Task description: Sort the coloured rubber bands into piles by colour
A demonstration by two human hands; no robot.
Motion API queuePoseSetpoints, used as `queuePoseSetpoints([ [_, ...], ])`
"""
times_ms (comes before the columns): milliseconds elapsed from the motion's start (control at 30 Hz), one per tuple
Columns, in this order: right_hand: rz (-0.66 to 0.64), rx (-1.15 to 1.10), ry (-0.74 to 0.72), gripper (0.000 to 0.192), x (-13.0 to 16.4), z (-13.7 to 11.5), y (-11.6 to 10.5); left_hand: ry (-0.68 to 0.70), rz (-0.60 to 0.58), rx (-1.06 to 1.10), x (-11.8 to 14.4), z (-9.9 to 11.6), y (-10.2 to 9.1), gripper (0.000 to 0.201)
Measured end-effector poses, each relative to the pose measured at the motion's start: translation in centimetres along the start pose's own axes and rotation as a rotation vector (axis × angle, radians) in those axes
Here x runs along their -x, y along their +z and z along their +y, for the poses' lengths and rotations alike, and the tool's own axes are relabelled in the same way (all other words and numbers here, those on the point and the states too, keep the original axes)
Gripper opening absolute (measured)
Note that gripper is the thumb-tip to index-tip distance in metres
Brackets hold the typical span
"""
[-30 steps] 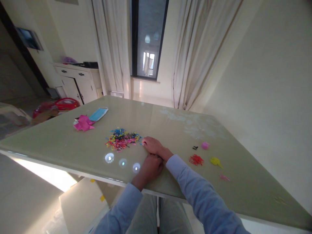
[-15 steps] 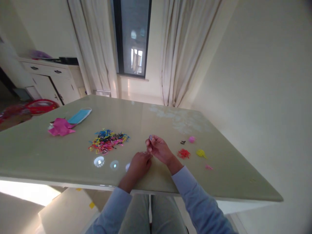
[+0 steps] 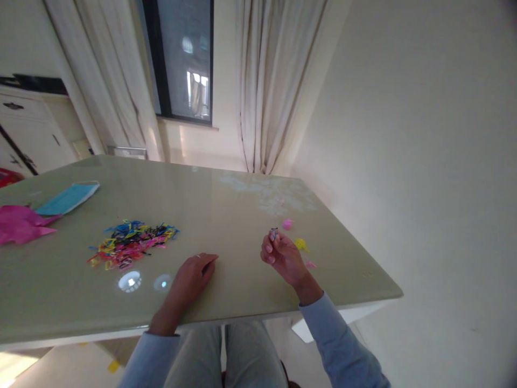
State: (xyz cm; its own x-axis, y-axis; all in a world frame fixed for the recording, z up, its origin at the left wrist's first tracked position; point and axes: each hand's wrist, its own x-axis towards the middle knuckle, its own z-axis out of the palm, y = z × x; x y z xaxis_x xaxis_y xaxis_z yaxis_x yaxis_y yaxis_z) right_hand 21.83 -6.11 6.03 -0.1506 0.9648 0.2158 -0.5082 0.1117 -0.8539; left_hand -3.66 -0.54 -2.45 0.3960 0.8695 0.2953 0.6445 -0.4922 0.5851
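Note:
My right hand (image 3: 285, 258) is raised over the table's right part, thumb and fingertips pinched on a small blue rubber band (image 3: 273, 235). Just beyond and beside it lie a pink cluster of bands (image 3: 287, 224), a yellow one (image 3: 301, 244) and a few light pink bands (image 3: 311, 264). The red cluster is hidden behind this hand. My left hand (image 3: 191, 280) rests palm down on the tabletop, fingers extended and holding nothing. To its left spreads a mixed pile of coloured rubber bands (image 3: 133, 242) in blue, yellow, black, pink and red.
A blue face mask (image 3: 68, 199) and a magenta piece of material (image 3: 22, 223) lie at the left of the glossy table (image 3: 226, 215). Behind the table hang curtains (image 3: 262, 97) beside a window (image 3: 186, 59). A wall (image 3: 404, 134) rises on the right.
My right hand has moved away from my left toward the small clusters, carrying the blue rubber band. My left hand now lies apart, fingers extended. The view has swung right.

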Motion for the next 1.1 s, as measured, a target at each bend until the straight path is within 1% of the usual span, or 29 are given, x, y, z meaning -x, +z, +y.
queuePoseSetpoints([
  [133, 0.108, 0.158, 0.0, 0.038, 2.5, -1.9, -2.4, -0.006, 0.024, 0.014, 0.0, -0.3, 0.0, 0.041],
  [200, 0.182, 0.25, -0.005, 0.041, 3.6, -2.9, -3.9, -0.01, 0.024, 0.014, 0.0, -0.2, -0.1, 0.041],
  [367, 0.402, 0.613, -0.002, 0.047, 5.6, -5.5, -8.8, -0.015, 0.024, -0.001, -0.1, 0.1, -0.5, 0.042],
  [467, 0.473, 0.857, 0.001, 0.049, 6.6, -6.2, -11.4, -0.033, 0.019, -0.002, -0.2, 0.2, -0.6, 0.042],
  [533, 0.478, 0.966, 0.013, 0.048, 7.3, -6.2, -12.3, -0.045, 0.02, -0.007, -0.2, 0.3, -0.7, 0.043],
  [633, 0.418, 1.088, 0.037, 0.041, 8.2, -5.4, -12.2, -0.055, 0.013, -0.015, -0.2, 0.4, -0.9, 0.044],
  [767, 0.345, 1.269, 0.03, 0.029, 8.7, -3.9, -10.7, -0.05, 0.016, -0.014, -0.2, 0.6, -1.0, 0.044],
  [900, 0.304, 1.401, -0.01, 0.025, 8.5, -2.5, -9.6, -0.041, 0.027, -0.007, -0.2, 0.7, -1.1, 0.043],
  [967, 0.296, 1.46, -0.009, 0.022, 8.4, -1.8, -9.3, -0.046, 0.023, -0.008, -0.2, 0.7, -1.1, 0.043],
  [1100, 0.321, 1.572, 0.017, 0.018, 8.4, -0.7, -8.8, -0.058, 0.012, -0.005, -0.2, 0.7, -1.2, 0.044],
])
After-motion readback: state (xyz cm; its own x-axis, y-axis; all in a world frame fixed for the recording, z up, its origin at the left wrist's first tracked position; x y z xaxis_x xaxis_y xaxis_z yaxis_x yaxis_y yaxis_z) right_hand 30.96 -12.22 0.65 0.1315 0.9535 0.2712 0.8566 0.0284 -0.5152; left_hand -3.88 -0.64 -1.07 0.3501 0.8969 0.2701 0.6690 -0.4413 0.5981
